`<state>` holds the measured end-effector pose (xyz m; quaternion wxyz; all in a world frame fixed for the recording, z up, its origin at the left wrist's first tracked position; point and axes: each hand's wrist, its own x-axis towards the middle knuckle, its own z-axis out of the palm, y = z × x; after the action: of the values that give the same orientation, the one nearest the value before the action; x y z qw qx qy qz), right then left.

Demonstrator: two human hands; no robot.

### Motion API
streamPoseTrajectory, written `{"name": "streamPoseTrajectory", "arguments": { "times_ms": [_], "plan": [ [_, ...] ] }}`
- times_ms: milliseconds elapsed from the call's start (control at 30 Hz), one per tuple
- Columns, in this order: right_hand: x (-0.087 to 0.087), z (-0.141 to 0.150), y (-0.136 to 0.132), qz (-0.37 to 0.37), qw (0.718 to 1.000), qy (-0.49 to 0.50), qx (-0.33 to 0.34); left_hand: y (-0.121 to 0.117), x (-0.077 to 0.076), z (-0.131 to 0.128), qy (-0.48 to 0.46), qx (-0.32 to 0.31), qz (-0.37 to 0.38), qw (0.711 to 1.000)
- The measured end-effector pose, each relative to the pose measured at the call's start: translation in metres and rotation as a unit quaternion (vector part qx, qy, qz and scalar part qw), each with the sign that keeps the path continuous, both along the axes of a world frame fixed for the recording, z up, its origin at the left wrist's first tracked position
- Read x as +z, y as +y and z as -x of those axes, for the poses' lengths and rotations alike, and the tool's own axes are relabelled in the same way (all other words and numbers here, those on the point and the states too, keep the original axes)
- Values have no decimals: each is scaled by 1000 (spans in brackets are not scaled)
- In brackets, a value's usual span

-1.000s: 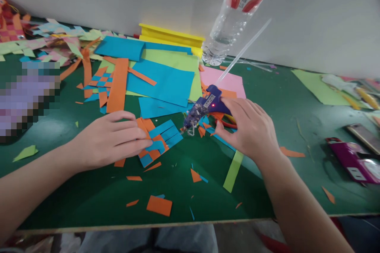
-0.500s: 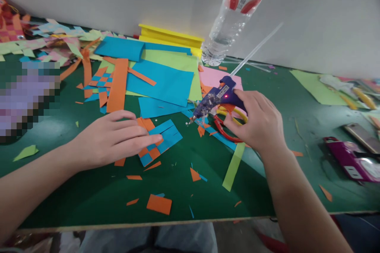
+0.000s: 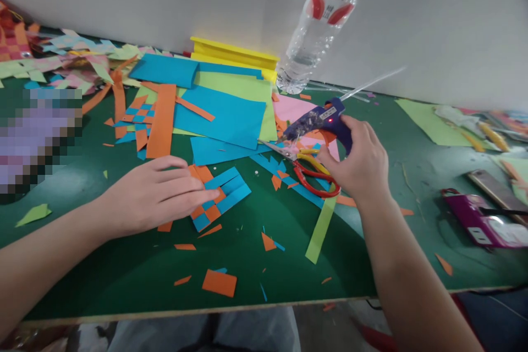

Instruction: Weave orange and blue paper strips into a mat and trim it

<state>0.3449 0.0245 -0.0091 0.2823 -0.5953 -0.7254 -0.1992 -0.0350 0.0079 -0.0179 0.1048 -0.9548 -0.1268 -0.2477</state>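
Observation:
My left hand [image 3: 163, 192] lies fairly flat with its fingers stretched out, resting on a woven piece of blue and orange paper strips [image 3: 231, 192]. The hand covers the left part of that piece; a dark slit shows between two blue strips. My right hand [image 3: 361, 157] is wrapped round the handle of a dark blue hot glue gun [image 3: 315, 121], whose small red light is lit. A clear glue stick [image 3: 371, 83] sticks out of its back. The nozzle points left, above the pink paper. Below the gun lie scissors [image 3: 315, 179] with red and yellow handles.
Blue sheets [image 3: 223, 115], an orange strip [image 3: 161, 121] and a checkered scrap [image 3: 142, 113] lie behind my left hand. A water bottle [image 3: 307, 44] stands near the wall. To the right are a purple device [image 3: 474, 217] and a phone [image 3: 495, 187]. Scraps litter the green table [image 3: 289, 278].
My right hand has drawn the glue gun back and up, away from the woven paper, and its nozzle has levelled. The scissors show more fully. The left hand has stayed put.

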Motion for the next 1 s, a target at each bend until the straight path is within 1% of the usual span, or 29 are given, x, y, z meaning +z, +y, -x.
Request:
{"name": "streamPoseTrajectory", "arguments": {
  "times_ms": [133,200,333,400,433,533,633,800,1000],
  "plan": [
    [-8,-14,13,35,995,68,-59,0,0,0,-10,-9,-13,1000],
    [-11,-24,21,71,987,110,-94,0,-1,0,-10,-8,-12,1000],
    [-8,-42,39,144,951,193,-197,-2,2,-3,-9,-17,-8,1000],
    [-3,-49,49,180,930,209,-243,-2,4,-5,-10,-17,-5,1000],
    [0,-52,55,187,925,211,-254,-3,4,-5,-13,-16,-3,1000],
    [8,-60,75,199,917,213,-272,-2,5,-6,-10,-16,-4,1000],
    [10,-65,97,219,903,212,-303,-2,4,-5,-6,-12,-13,1000],
    [3,-69,127,247,889,206,-326,-1,-1,-3,-3,-8,9,1000],
    [-5,-73,151,270,884,195,-328,-4,-3,-3,9,-12,37,999]
  ]
}}
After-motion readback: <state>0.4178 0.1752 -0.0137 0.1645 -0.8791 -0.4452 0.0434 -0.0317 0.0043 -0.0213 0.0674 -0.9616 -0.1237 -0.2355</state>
